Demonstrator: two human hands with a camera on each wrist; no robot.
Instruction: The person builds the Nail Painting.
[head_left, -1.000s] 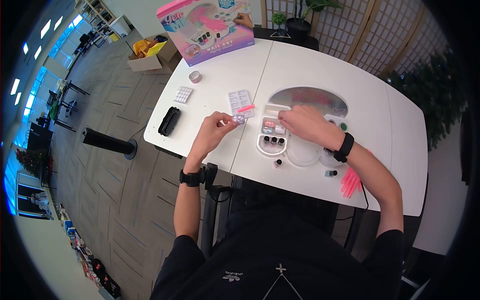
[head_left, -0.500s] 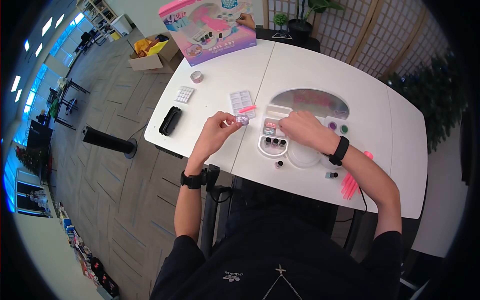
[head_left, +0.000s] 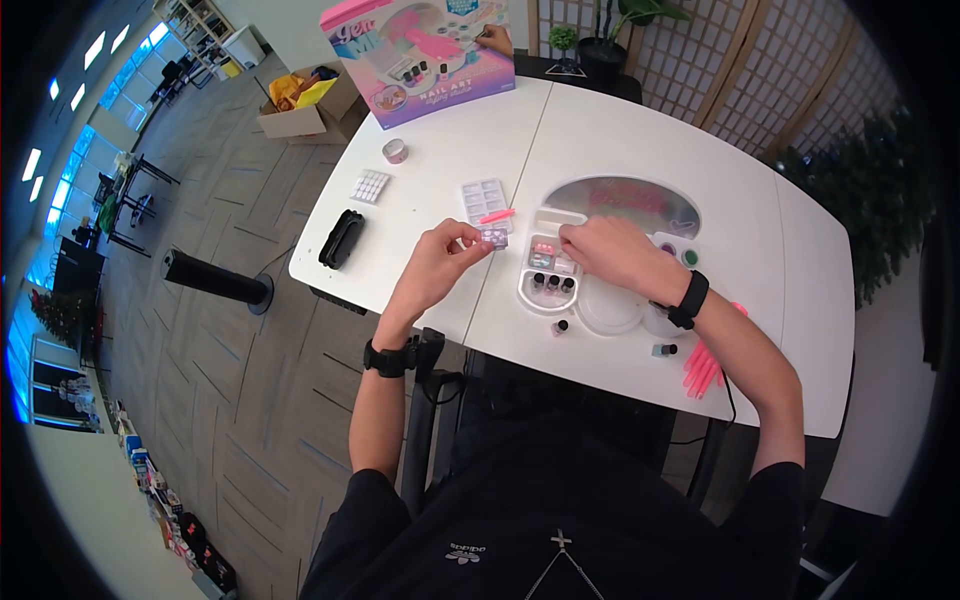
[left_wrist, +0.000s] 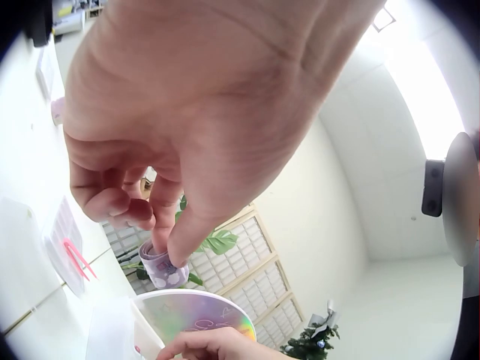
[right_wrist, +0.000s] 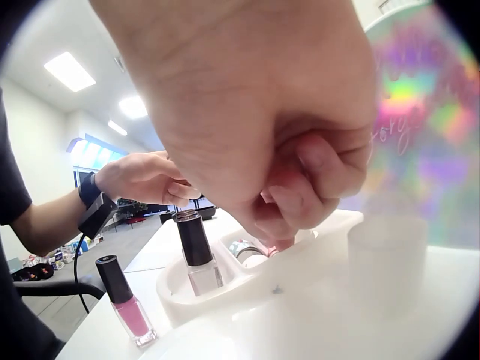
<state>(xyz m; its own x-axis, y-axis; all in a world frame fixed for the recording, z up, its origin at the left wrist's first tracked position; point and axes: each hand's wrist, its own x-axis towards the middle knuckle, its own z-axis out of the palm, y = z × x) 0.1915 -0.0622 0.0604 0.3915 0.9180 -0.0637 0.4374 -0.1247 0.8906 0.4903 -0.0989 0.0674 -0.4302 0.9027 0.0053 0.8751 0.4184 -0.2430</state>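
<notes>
My left hand [head_left: 432, 268] pinches a small roll [head_left: 495, 238] with a purple and white pattern between thumb and fingers, left of the white compartment tray [head_left: 524, 262]. The left wrist view shows this roll [left_wrist: 166, 271] at the fingertips. My right hand [head_left: 622, 256] reaches over the tray's middle compartment, where small pink and pale rolls [head_left: 543, 250] lie. Its fingers curl down in the right wrist view, with the tips [right_wrist: 281, 244] at the compartment; whether they pinch anything is hidden. Dark-capped bottles [head_left: 553, 284] stand in the tray's front compartment.
A mirror [head_left: 630, 203] stands behind the tray. Loose bottles [head_left: 560, 327] and a pink plastic hand [head_left: 704, 372] are nearer me. Left lie a white mould [head_left: 483, 198] with pink tweezers [head_left: 497, 216], a black case [head_left: 342, 240] and a tape roll [head_left: 395, 151]. The product box [head_left: 430, 65] stands behind.
My left hand has moved slightly right with the patterned roll, nearer the tray. My right hand has stayed over the compartments, its fingertips shifting only a little.
</notes>
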